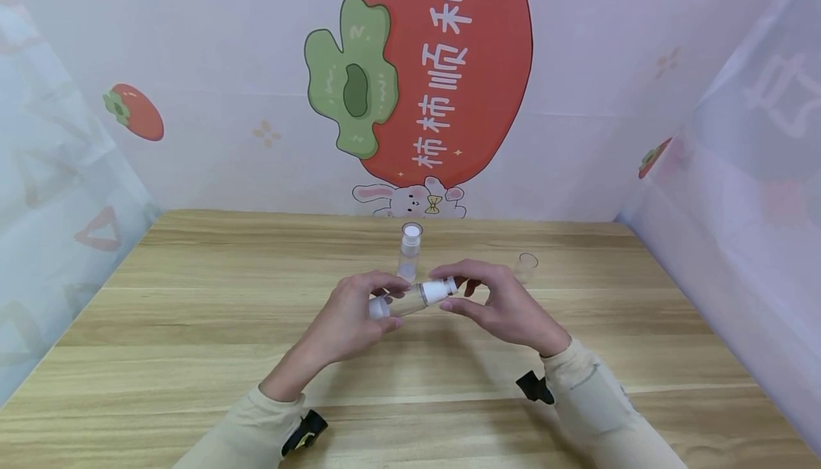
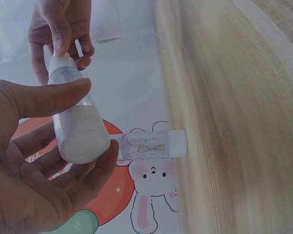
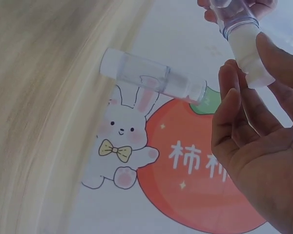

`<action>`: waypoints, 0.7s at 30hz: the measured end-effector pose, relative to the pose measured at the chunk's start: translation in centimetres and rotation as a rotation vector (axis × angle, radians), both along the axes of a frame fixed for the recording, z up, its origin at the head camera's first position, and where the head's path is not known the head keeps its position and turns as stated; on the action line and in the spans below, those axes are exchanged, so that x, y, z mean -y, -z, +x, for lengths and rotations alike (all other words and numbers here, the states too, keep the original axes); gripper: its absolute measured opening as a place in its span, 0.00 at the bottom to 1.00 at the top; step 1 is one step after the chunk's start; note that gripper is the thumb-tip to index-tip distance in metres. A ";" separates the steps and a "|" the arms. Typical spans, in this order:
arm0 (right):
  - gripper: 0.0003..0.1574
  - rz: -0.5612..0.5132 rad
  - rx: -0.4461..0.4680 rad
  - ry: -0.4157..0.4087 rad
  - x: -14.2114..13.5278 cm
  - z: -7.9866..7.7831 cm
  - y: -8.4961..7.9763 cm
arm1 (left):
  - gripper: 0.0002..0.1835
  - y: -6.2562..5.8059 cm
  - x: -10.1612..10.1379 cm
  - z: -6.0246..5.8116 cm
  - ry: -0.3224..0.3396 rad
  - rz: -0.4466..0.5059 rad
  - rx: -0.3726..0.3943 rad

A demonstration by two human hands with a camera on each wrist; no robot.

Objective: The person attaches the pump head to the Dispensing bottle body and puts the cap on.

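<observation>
A clear pump bottle with a white base and white pump top is held tilted above the table, between both hands. My left hand grips its base end, thumb on one side and fingers on the other, as the left wrist view shows. At the other end my right hand pinches the white pump top between thumb and fingers. Just behind them a second clear bottle with a white top stands upright on the table.
A small transparent cap stands on the wooden table, behind the right hand. A printed cloth backdrop rises along the table's far edge, and similar cloth flanks both sides.
</observation>
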State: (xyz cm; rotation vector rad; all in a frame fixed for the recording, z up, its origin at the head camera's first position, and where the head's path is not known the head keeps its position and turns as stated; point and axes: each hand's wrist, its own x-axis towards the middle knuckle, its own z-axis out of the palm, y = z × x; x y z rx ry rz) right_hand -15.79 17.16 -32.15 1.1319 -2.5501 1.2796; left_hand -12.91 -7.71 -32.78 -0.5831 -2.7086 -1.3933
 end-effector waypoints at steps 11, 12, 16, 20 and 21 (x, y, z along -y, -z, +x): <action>0.21 0.005 0.001 0.014 0.3 0.0 0.1 | 0.23 -0.1 -0.1 0.0 -0.015 -0.007 -0.014; 0.20 0.009 0.004 0.018 0.4 0.0 0.1 | 0.23 -0.1 -0.1 0.0 -0.018 -0.010 -0.020; 0.19 0.023 0.021 0.034 0.5 0.0 0.1 | 0.23 -0.1 -0.1 0.1 -0.027 -0.021 -0.044; 0.18 0.040 0.041 0.056 0.5 0.1 0.1 | 0.23 -0.1 -0.2 0.1 -0.036 -0.028 -0.062; 0.17 0.045 0.046 0.063 0.5 0.1 0.1 | 0.23 -0.1 -0.2 0.1 -0.038 -0.029 -0.067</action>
